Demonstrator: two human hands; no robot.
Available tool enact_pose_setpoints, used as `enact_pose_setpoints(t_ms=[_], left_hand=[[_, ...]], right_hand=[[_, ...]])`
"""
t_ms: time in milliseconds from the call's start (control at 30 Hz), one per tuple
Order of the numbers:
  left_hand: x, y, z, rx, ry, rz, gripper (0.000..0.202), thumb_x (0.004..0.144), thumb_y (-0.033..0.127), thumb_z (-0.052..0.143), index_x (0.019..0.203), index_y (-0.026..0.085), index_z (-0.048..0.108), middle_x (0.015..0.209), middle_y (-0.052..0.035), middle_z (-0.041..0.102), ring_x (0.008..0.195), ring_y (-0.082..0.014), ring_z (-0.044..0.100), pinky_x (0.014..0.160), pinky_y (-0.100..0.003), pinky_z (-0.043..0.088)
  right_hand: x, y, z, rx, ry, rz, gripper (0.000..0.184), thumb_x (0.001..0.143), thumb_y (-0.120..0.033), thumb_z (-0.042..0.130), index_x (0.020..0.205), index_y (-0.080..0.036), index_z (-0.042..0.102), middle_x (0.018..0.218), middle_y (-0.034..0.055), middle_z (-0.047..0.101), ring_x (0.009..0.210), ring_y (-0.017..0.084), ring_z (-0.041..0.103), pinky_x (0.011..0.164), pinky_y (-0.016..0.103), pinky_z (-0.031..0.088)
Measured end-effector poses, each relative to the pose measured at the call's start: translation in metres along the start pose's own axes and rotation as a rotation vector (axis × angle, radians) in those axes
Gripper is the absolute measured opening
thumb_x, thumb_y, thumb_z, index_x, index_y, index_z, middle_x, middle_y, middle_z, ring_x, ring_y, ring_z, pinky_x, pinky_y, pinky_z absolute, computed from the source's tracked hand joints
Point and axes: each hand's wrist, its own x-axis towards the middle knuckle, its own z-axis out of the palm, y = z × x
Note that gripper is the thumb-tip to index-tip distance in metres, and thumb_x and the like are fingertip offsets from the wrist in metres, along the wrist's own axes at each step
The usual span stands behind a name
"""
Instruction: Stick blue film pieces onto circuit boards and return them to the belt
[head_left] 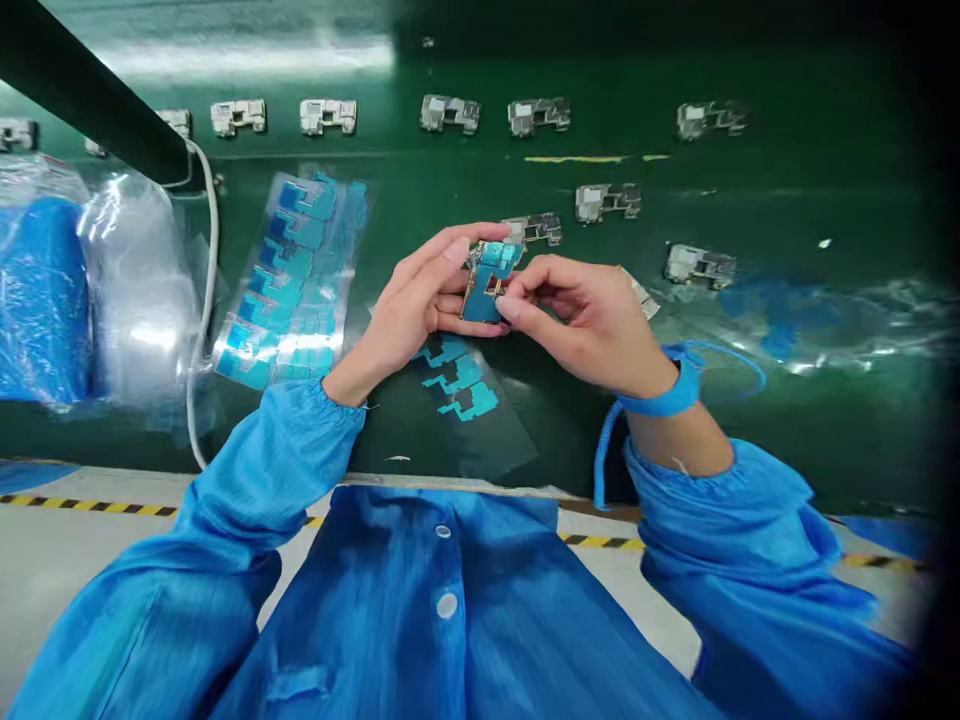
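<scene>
A small metal part [491, 282], partly covered by a teal sticker, is held above the green worktop [825, 400] between both hands, near the middle of the view. The left hand [416, 305] cups it from the left, with its fingers [457, 250] curled over the top edge and the thumb under it. The right hand [585, 320] comes from the right, and its thumb and forefinger pinch the part's lower right edge. A blue wrist strap [667, 395] circles the right wrist, and its coiled cord [600, 460] hangs down towards the worktop's near edge. Both forearms wear blue smock sleeves.

Right below the hands lies a clear backing sheet [465, 385] that bears three teal stickers. To the left of the left hand lies a fuller sticker sheet [296, 280], tilted, with two columns of teal stickers. Further left sit clear plastic bags [127, 290], one with blue contents, and a white cable [206, 300] runs down beside them.

Beyond the hands, similar metal parts [607, 202] lie scattered on the worktop, one just behind the held part and others to the right. At the far side a row of metal parts [328, 116] runs across the worktop, spaced apart. A dark bar [90, 100] crosses the upper left corner.
</scene>
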Motion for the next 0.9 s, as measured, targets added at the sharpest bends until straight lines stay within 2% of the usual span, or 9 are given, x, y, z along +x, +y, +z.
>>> enact_pose_setpoints(t_ms=[167,367,800,900], left_hand=[[0.0,0.0018,0.0006,0.034,0.008,-0.04,0.052,0.113,0.057,0.051,0.152,0.025,0.063,0.123,-0.0032,0.085,0.108,-0.0246,0.088,0.093,-0.038,0.075],[-0.0001,0.0023,0.0012,0.017,-0.004,-0.043,0.059,0.111,0.061,0.058,0.155,0.023,0.062,0.128,-0.0075,0.085,0.109,-0.0264,0.087,0.092,-0.037,0.075],[0.001,-0.0014,-0.0013,-0.067,-0.043,-0.006,0.053,0.111,0.059,0.064,0.147,0.021,0.065,0.122,-0.0046,0.086,0.1,-0.0258,0.088,0.088,-0.035,0.077],[0.0001,-0.0006,-0.0004,-0.081,-0.035,-0.016,0.048,0.112,0.054,0.064,0.146,0.021,0.066,0.118,-0.0039,0.086,0.099,-0.0252,0.087,0.089,-0.037,0.077]], right_hand=[[-0.0002,-0.0017,0.001,0.031,0.013,0.043,0.037,0.098,-0.057,0.086,0.086,-0.024,0.072,0.088,0.0036,0.074,0.075,0.018,0.063,0.069,0.035,0.055],[-0.0007,0.0009,0.0004,0.047,0.02,0.058,0.044,0.095,-0.066,0.087,0.087,-0.026,0.072,0.088,0.004,0.074,0.075,0.019,0.064,0.069,0.037,0.059],[-0.0011,0.0071,-0.0006,0.034,0.026,0.053,0.039,0.095,-0.062,0.088,0.088,-0.026,0.074,0.088,0.0033,0.075,0.075,0.018,0.064,0.069,0.036,0.057],[-0.0009,0.0071,-0.0009,0.026,0.025,0.058,0.039,0.095,-0.062,0.089,0.088,-0.026,0.075,0.087,0.0031,0.074,0.074,0.018,0.063,0.07,0.036,0.057]])
